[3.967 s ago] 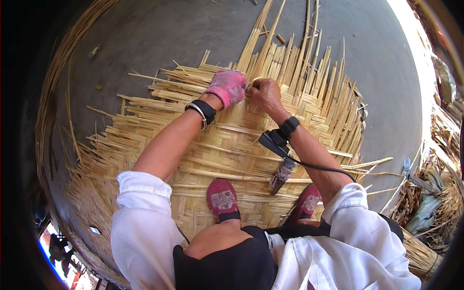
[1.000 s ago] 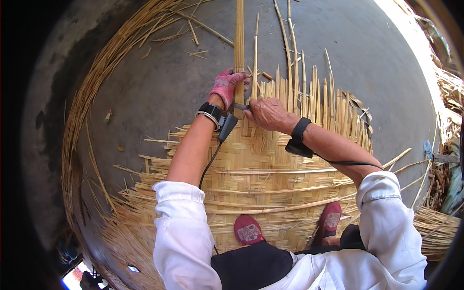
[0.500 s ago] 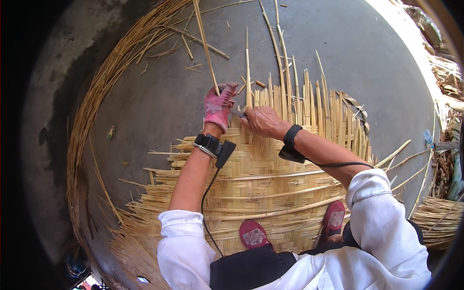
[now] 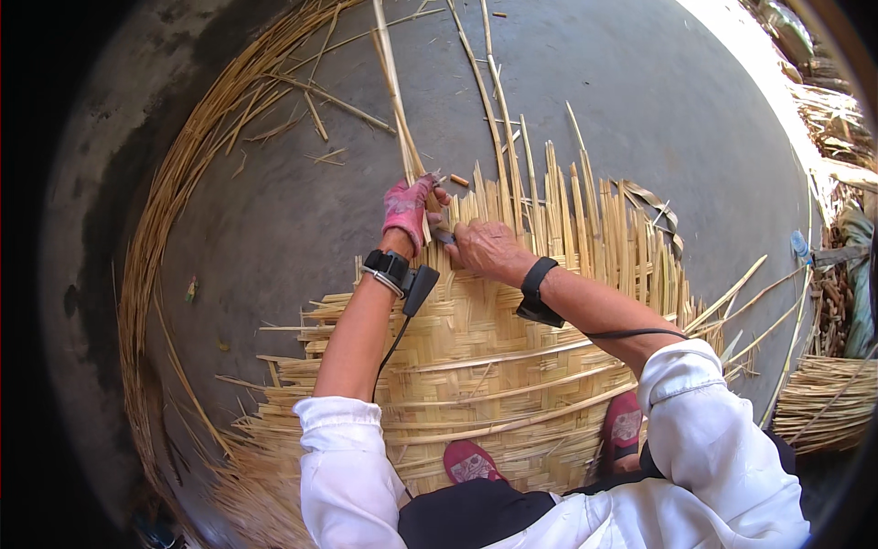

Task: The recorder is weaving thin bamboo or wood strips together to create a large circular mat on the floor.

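Two hands are positioned at the far edge of the woven mat (image 4: 476, 320). The left hand (image 4: 411, 209), gloved in pink, is curled around pale strips (image 4: 395, 96) extending beyond the mat, apparently to steady them near the blade. The right hand (image 4: 491, 250), bare, is closed on a knife (image 4: 443, 235); its handle is hidden. Red shoes (image 4: 471, 463) rest on the mat's near part, likely preventing slippage. Left of the mat lies a long reed bundle (image 4: 151, 233). No lettering is legible.

Daylight strong at upper right, floor strip (image 4: 745, 50) there blown white. Soft, even light mid-frame, from where I stand. Left side dimmer. Lines bow outward; rim falls to black.
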Demonstrator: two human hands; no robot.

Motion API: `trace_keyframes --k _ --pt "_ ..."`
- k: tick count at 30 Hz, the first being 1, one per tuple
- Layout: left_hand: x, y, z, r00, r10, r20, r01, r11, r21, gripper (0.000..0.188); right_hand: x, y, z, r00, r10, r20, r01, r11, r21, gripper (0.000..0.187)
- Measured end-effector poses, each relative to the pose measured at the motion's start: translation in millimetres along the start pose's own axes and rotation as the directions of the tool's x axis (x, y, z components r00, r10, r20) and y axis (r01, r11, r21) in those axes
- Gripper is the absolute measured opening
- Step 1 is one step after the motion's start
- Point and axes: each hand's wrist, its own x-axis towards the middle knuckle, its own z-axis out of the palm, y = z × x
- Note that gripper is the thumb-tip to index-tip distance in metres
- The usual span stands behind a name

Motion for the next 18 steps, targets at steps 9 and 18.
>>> trace_keyframes --k 9,18 --pt "-71 26 17 0.966 0.240 0.090 -0.246 0.968 0.057 0.015 -2 19 -32 0.997 -0.015 -0.073 0.021 0.997 0.080 0.038" --pt "7 -28 65 0.948 -0.104 0.300 0.019 0.961 0.274 0.013 -66 115 -134 0.981 0.124 0.147 -0.143 0.982 0.123 0.045"
